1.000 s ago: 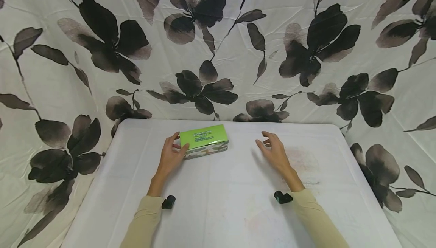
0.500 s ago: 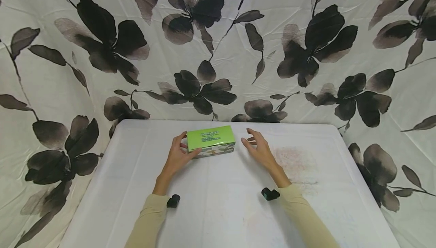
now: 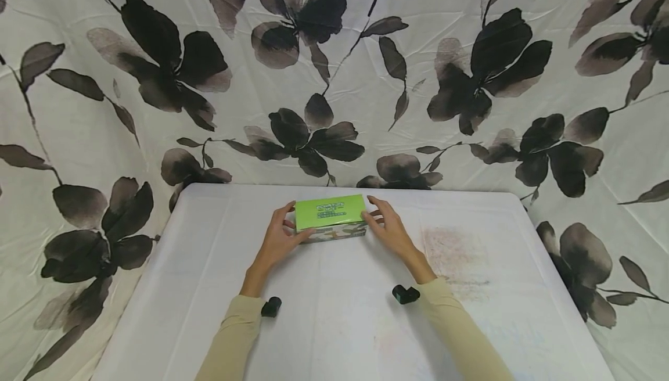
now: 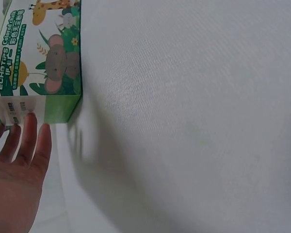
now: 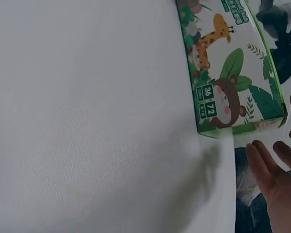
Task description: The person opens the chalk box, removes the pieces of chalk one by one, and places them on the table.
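A box of coloured chalk with a bright green top lies near the far side of the white table. Its side, printed with a giraffe and other animals, shows in the left wrist view. My left hand holds the box's left end, the thumb on the near side and the fingertips against the end. At the right end is my right hand, with its thumb at the near corner and its fingers spread. The right wrist view shows those fingers just off the box's end.
The white table bears a faint reddish smudge to the right of the right hand. Behind it hangs a white cloth with dark flowers. A small black camera sits at each wrist.
The box has moved to the right with my left hand. My right hand has come leftward from well apart to the box's right end.
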A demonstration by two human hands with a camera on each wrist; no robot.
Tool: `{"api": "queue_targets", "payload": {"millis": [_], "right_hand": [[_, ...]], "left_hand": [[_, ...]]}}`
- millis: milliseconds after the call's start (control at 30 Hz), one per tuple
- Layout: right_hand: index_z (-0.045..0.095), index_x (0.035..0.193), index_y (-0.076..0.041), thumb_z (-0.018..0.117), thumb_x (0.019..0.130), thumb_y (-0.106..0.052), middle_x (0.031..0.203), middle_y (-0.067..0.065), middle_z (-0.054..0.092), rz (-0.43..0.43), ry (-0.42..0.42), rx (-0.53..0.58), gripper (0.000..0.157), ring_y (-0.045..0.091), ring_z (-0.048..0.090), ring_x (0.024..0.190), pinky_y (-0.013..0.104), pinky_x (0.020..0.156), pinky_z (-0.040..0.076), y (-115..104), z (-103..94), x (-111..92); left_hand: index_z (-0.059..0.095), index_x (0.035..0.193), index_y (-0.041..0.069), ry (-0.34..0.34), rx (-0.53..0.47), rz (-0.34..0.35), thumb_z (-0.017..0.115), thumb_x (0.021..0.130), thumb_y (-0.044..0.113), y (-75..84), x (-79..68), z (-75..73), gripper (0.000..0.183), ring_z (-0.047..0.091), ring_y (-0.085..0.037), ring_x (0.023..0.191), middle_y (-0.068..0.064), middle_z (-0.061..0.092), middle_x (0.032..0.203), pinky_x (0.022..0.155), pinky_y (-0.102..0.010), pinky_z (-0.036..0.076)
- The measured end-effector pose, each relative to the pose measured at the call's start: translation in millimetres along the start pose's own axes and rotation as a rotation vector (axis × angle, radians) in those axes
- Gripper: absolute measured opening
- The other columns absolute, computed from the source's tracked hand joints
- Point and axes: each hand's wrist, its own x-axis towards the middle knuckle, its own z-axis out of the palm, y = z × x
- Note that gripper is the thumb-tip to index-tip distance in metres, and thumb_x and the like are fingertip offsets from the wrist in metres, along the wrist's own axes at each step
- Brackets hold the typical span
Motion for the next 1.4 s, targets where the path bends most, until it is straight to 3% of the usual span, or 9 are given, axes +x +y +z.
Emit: {"api": "queue_targets", "payload": {"millis": [233,500,800,1100,1400], "right_hand": [[0.046,0.152,-0.002,0.061,0.106,-0.023,0.145,0.018,0.053,-0.007,-0.015,0.014,0.054,0.032,0.063,0.112,0.043,0.091,0.057,2,0.5,0],[0.048,0.152,-0.004,0.065,0.104,-0.022,0.148,0.016,0.053,0.030,-0.020,0.047,0.054,0.030,0.063,0.113,0.040,0.094,0.056,10,-4.0,-7],[0.050,0.150,-0.002,0.070,0.100,-0.019,0.147,0.018,0.053,0.044,-0.006,0.071,0.056,0.032,0.064,0.113,0.041,0.095,0.057,13,-9.3,-18],[0.050,0.151,-0.005,0.070,0.100,-0.020,0.147,0.016,0.053,0.094,0.016,0.096,0.057,0.031,0.063,0.114,0.041,0.097,0.055,10,-12.9,-33],[0.052,0.149,-0.003,0.072,0.098,-0.016,0.147,0.018,0.053,0.079,0.047,0.128,0.056,0.033,0.064,0.112,0.044,0.096,0.056,13,-15.9,-50]], "left_hand": [[0.039,0.156,0.007,-0.027,-0.028,0.006,0.087,0.086,0.032,2.1,3.0,3.6,0.089,0.056,-0.027,0.102,-0.018,0.045,0.146,0.085,-0.040,0.052],[0.039,0.155,0.006,-0.050,-0.027,0.007,0.087,0.085,0.029,5.9,2.9,6.8,0.088,0.055,-0.026,0.103,-0.018,0.045,0.147,0.083,-0.034,0.050],[0.039,0.155,0.007,-0.086,-0.044,0.011,0.087,0.085,0.026,8.1,0.9,11.2,0.087,0.056,-0.027,0.104,-0.018,0.045,0.147,0.082,-0.035,0.049],[0.040,0.155,0.008,-0.103,-0.047,0.021,0.088,0.084,0.025,10.9,-5.8,16.3,0.087,0.056,-0.025,0.103,-0.015,0.047,0.146,0.077,-0.028,0.050],[0.042,0.154,0.006,-0.105,-0.057,0.069,0.089,0.083,0.023,14.5,-16.8,22.6,0.087,0.058,-0.025,0.102,-0.016,0.049,0.145,0.074,-0.027,0.051]]}}
